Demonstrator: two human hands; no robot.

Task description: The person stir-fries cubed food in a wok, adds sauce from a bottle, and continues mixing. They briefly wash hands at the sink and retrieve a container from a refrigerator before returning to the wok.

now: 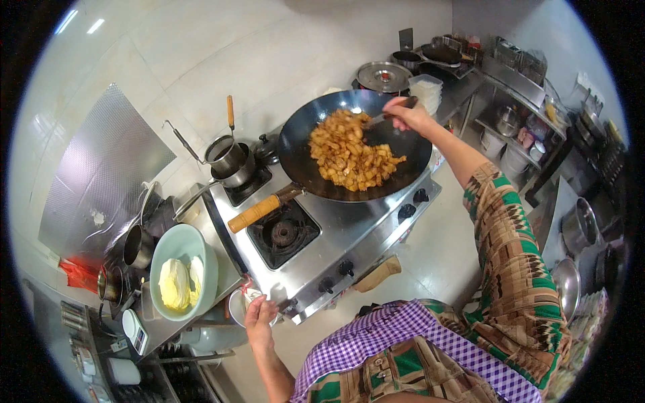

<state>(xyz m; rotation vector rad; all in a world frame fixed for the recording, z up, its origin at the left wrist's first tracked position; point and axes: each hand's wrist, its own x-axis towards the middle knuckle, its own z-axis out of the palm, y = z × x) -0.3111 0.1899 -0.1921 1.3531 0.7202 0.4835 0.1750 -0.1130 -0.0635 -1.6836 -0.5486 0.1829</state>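
My right hand (pixel 407 115) grips the dark handle of a spatula (pixel 379 119), whose blurred metal end reaches into the food. Browned diced pieces (pixel 352 151), glossy and piled toward the middle, lie in a large black wok (pixel 418 146). The wok sits on the far right part of a stainless steel gas stove (pixel 347 221), its wooden handle (pixel 254 212) slanting over the bare front burner (pixel 283 232). Below the stove's left corner, my left hand (pixel 261 317) has its fingers bent, in front of a white container (pixel 236 306). Whether it holds anything is unclear.
A pale green bowl (pixel 210 272) of napa cabbage (pixel 175 284) stands left of the stove, near a kitchen scale (pixel 135 330). A saucepan (pixel 234 176) with a strainer (pixel 223 155) sits on the back burner. Beyond the wok are a lidded pot (pixel 384 75) and stacked plastic containers (pixel 426 93).
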